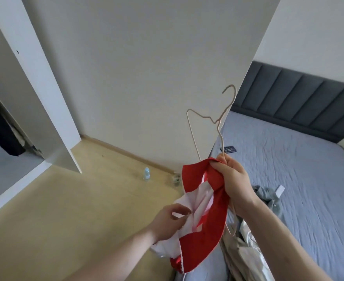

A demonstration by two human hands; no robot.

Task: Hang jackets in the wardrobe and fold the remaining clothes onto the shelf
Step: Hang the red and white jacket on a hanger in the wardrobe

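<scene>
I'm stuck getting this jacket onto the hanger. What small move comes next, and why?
Probably the left hand, pinching the white lining, should spread the red-and-white jacket open, since the thin beige wire hanger gripped by the right hand sits mostly outside the bunched fabric.

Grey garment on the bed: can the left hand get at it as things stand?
Probably not right away. The left hand pinches the red and white jacket, and the right hand, gripping the wire hanger and jacket, lies between it and the grey garment.

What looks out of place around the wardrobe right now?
A small plastic bottle stands on the floor by the wall. The hanger in the right hand looks bent and kinked near its hook.
</scene>
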